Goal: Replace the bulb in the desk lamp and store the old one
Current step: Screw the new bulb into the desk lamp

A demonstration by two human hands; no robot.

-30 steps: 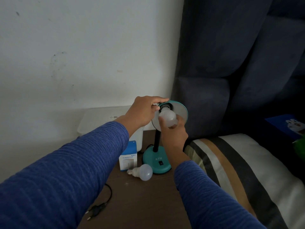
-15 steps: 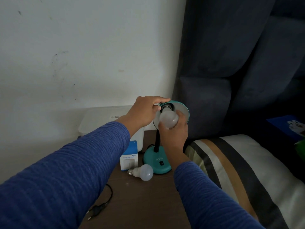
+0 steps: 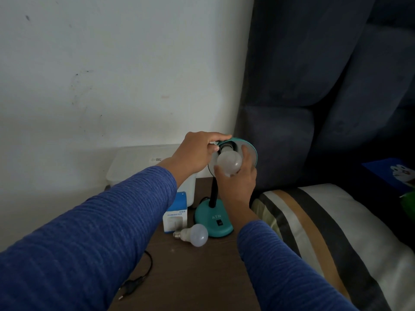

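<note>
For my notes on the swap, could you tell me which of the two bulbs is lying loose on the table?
The bulb by the lamp's base, lying on its side with its screw cap bare; the other bulb sits in the lamp's shade, held by the right hand.

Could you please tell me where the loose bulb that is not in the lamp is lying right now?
The loose bulb lies on its side on the brown table, just in front of the humidifier box and touching the lamp base.

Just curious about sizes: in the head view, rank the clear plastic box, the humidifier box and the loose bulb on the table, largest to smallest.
1. Clear plastic box, though partly hidden by the arm.
2. Humidifier box.
3. Loose bulb, somewhat smaller than the humidifier box.
</note>
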